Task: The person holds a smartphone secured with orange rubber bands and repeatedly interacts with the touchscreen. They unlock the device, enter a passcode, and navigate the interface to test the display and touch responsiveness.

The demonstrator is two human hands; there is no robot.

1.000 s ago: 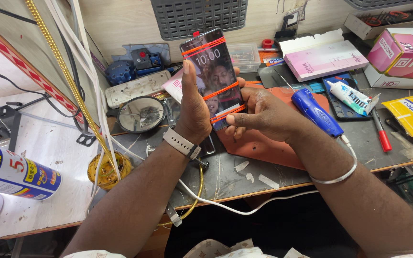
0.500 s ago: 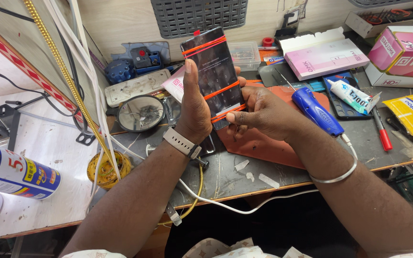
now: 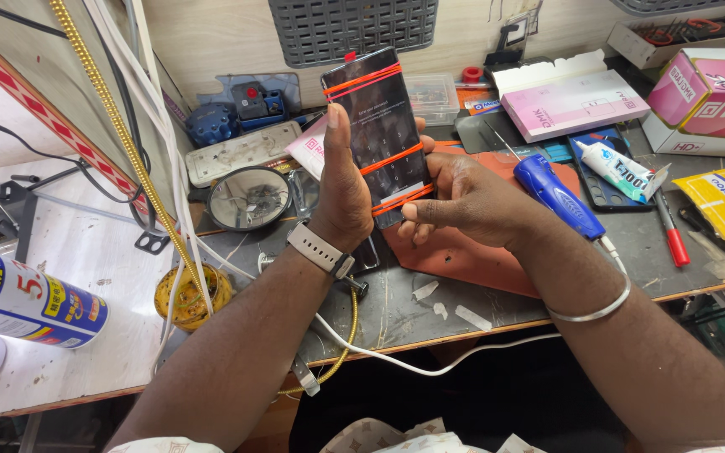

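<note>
Your left hand (image 3: pixel 347 197) is wrapped around the left edge of a phone (image 3: pixel 377 134), thumb lying up along its side, holding it upright and tilted above the desk (image 3: pixel 430 319). The phone's dark screen is lit faintly, and orange rubber bands (image 3: pixel 389 159) cross it near the top, at the middle and low down. Your right hand (image 3: pixel 472 201) grips the phone's lower right edge, fingers curled in and the thumb pressed against the bottom corner by the lowest bands. Under both hands lies a red mat (image 3: pixel 463 260). Just right of your right hand a blue tool (image 3: pixel 557 195) rests on the mat, with a glue tube (image 3: pixel 618 170) beyond it. A round mirror (image 3: pixel 247 199) sits left of your left wrist, which wears a watch (image 3: pixel 319 249).
</note>
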